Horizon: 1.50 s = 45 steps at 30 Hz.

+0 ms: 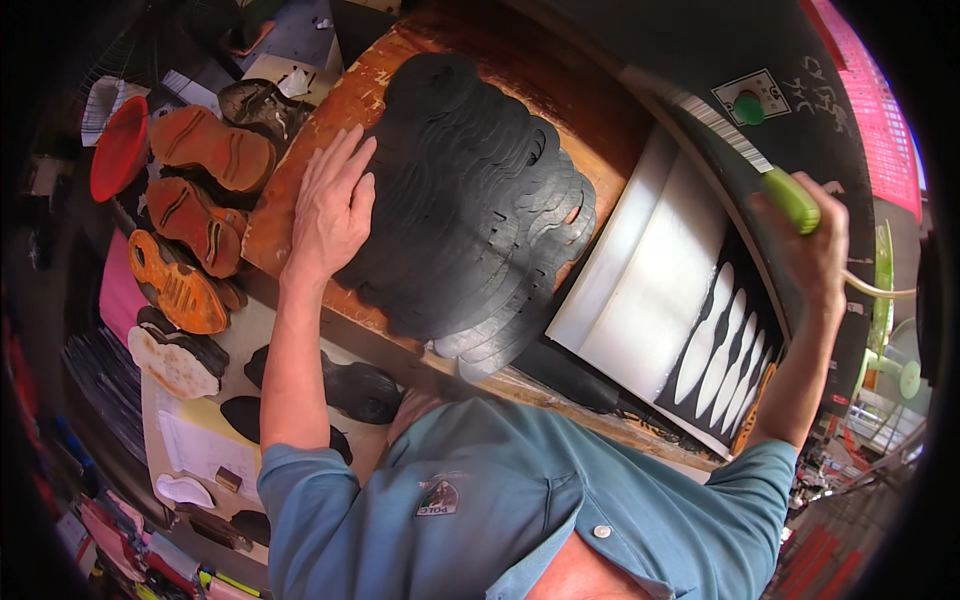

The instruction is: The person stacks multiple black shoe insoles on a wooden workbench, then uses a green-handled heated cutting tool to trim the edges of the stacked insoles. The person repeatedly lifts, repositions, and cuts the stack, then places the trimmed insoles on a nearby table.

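A thick, overlapping heap of thin black sole-shaped sheets [455,200] lies on a worn wooden board [268,225]. At the heap's left edge is my left hand [335,200], with its fingers stretched out and nothing in them. Far to the right, my right hand [812,235] is raised and closed around a green handle. The handle carries a long, pale, tufted-looking strip, so it looks like a brush [790,200], though its far end is blurred. Below that hand lies a white panel [650,270] beside several long white spoon-like shapes [712,335] on black.
Orange-brown shoe soles [215,150], an orange slotted sole [180,283] and a red oval dish [120,150] stand at left. Black soles [365,390] lie nearer me. A dark machine body with a green button [748,108] curves along the right. A pink basket [880,120] is beyond it.
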### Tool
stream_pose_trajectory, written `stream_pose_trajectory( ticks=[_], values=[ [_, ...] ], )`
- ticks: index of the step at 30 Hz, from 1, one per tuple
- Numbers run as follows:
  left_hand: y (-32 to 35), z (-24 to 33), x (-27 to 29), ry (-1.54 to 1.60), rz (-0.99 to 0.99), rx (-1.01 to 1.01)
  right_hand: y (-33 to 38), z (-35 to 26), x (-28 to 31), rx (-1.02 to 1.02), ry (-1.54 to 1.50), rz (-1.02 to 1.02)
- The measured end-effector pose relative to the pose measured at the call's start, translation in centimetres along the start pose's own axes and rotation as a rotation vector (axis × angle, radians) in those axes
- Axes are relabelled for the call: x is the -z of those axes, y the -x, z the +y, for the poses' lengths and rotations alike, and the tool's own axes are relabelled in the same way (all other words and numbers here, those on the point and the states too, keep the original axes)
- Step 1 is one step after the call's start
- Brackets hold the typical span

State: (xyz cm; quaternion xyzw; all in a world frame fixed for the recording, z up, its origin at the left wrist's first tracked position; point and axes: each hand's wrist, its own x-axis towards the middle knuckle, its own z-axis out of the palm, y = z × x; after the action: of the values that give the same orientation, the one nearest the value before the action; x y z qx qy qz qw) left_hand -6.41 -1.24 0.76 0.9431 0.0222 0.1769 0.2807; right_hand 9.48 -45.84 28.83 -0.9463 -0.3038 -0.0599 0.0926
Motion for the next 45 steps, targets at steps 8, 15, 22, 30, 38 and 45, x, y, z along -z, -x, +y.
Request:
stream_pose_trajectory(
  ticks=[8, 15, 22, 30, 38, 45],
  values=[
    [-0.1, -0.9, 0.5, 0.153, -0.023, 0.006, 3.3, -5.3, -11.6, 0.032, 0.051, -0.305],
    [0.0, -2.2, 1.8, 0.499, -0.023, 0.141, 0.0, -12.0, -16.3, 0.172, -0.093, -0.282],
    [0.3, -1.6, 0.4, 0.306, 0.139, 0.072, -1.1, -11.7, -15.1, 0.049, 0.042, -0.303],
    [-0.1, -1.0, 0.9, 0.229, 0.112, 0.035, -2.5, -7.7, -14.2, -0.081, 0.008, -0.178],
    [0.0, -1.5, 0.4, 0.229, 0.132, 0.014, -2.3, -7.7, -13.9, -0.120, 0.072, -0.211],
    [-0.1, -2.0, 0.2, 0.279, 0.154, 0.023, 3.1, -8.8, -12.6, -0.003, -0.053, -0.400]
  ],
)
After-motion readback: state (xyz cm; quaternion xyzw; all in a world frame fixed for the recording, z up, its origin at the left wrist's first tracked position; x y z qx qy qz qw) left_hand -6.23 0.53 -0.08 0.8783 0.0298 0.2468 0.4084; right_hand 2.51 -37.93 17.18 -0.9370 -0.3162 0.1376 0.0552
